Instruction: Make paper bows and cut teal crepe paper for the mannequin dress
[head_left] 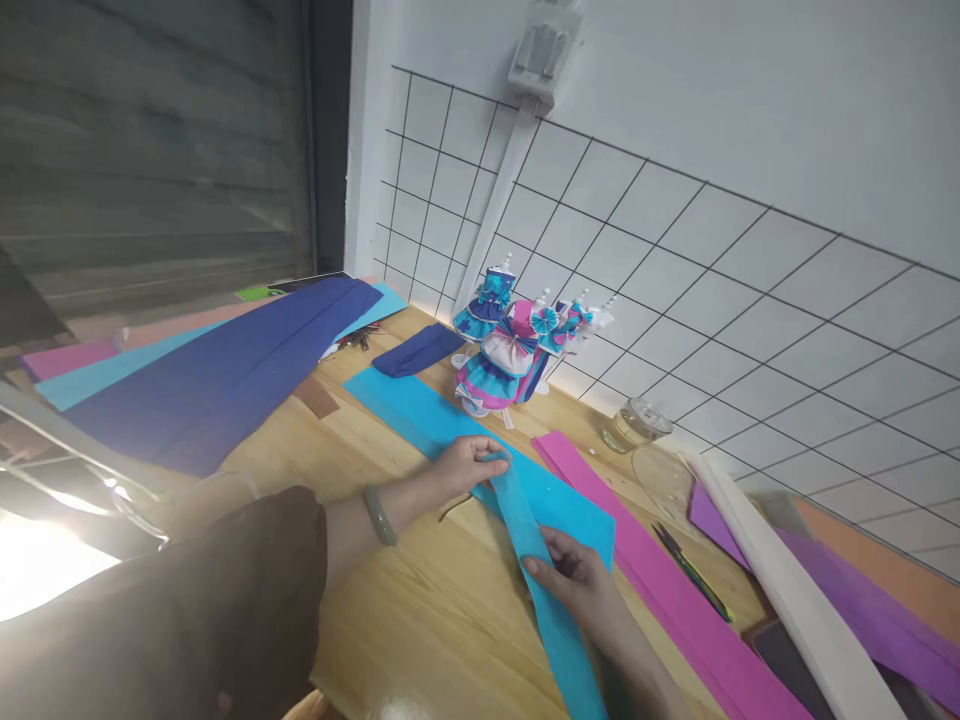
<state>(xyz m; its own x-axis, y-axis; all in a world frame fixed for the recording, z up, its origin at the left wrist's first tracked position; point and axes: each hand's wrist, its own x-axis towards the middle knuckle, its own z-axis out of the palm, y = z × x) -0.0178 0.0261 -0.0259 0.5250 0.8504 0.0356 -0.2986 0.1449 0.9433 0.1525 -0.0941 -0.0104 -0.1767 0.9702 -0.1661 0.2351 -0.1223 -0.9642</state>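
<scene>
A long, narrow strip of light blue crepe paper (551, 625) runs from my left hand down toward the lower edge of the view. At its upper end, my left hand (469, 467) pinches the strip between thumb and fingers. Lower down, my right hand (574, 575) grips the same strip, thumb on top and fingers behind. Under and beyond both hands lies a wide blue paper sheet (577, 505) on the wooden table (420, 620). The strip's lowest part passes out of view.
Small doll-size paper dresses on stands (502, 365) stand at the back. Pink paper (652, 575), scissors (694, 575), a glass jar (637, 425) and white paper (787, 590) lie to the right. Dark blue paper (240, 375) spreads at the left. A wire grid (705, 270) covers the wall.
</scene>
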